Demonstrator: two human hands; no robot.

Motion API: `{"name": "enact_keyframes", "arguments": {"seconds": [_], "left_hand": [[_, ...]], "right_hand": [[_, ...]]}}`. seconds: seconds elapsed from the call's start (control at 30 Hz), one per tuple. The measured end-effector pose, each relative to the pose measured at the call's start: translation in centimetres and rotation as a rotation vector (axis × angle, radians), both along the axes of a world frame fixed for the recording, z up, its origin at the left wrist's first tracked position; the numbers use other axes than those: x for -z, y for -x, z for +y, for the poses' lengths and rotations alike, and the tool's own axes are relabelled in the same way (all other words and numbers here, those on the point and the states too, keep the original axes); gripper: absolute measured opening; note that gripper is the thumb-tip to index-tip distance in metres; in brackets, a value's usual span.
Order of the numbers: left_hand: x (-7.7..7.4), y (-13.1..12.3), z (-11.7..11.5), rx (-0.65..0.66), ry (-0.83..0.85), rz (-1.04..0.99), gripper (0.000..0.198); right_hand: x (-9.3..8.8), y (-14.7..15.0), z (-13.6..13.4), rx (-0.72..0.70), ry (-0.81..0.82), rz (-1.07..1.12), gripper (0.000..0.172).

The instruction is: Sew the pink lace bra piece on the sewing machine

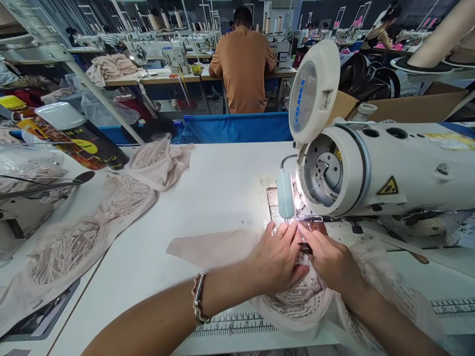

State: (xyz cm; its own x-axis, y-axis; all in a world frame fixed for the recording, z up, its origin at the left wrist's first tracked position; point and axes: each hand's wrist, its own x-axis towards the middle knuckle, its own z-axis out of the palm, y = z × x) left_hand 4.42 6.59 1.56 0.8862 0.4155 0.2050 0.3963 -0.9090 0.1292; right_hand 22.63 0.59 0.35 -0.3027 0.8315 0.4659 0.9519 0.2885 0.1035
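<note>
Pale pink lace fabric (302,296) lies bunched under both hands at the sewing machine (334,163), with a flat sheer end spread to the left. My left hand (278,257), wearing a ring and a bracelet, presses the fabric down, fingers bent and together near the needle area. My right hand (330,257) is closed, its fingertips pinching the fabric edge beside the left fingertips. A small dark metal piece (306,248) shows between the hands; its kind is unclear. The needle and presser foot are mostly hidden. A small lamp (285,195) lights the spot.
More lace pieces (129,193) trail along the table's left side. Spray cans (85,136) lean behind them. A ruler strip (237,324) runs along the front edge. Beyond a blue cloth (237,128), a person (243,64) sits at another machine. A cardboard box (419,106) stands behind the machine.
</note>
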Motion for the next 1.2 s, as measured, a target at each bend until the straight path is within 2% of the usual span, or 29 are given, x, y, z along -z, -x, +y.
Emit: {"name": "enact_keyframes", "arguments": {"seconds": [0.13, 0.27, 0.7, 0.77, 0.83, 0.9, 1.03, 1.2], "left_hand": [[0.2, 0.1, 0.0, -0.009, 0.004, 0.012, 0.068], [0.5, 0.2, -0.1, -0.038, -0.068, 0.019, 0.069], [0.5, 0.2, 0.3, -0.046, -0.093, 0.026, 0.071], [0.7, 0.1, 0.3, -0.031, -0.166, 0.012, 0.067], [0.7, 0.0, 0.0, 0.041, -0.260, 0.002, 0.055], [0.6, 0.0, -0.4, 0.111, -0.304, 0.010, 0.043], [-0.1, 0.2, -1.0, 0.102, -0.234, 0.063, 0.038], [-0.4, 0.8, 0.6, 0.142, -0.126, 0.062, 0.031]], "right_hand": [[0.3, -0.1, -0.1, 0.025, 0.051, 0.021, 0.053], [0.5, -0.1, -0.1, 0.076, 0.118, 0.037, 0.055], [-0.5, 0.3, 0.5, 0.088, 0.099, 0.072, 0.047], [-0.7, 0.1, 0.6, 0.156, 0.175, 0.123, 0.040], [-0.8, -0.4, 0.5, 0.212, 0.264, 0.189, 0.031], [-0.9, -0.9, 0.2, 0.179, 0.285, 0.262, 0.026], [-0.6, -1.7, -0.3, -0.008, 0.223, 0.316, 0.046], [-0.6, -1.5, 0.1, 0.014, 0.227, 0.263, 0.056]]}}
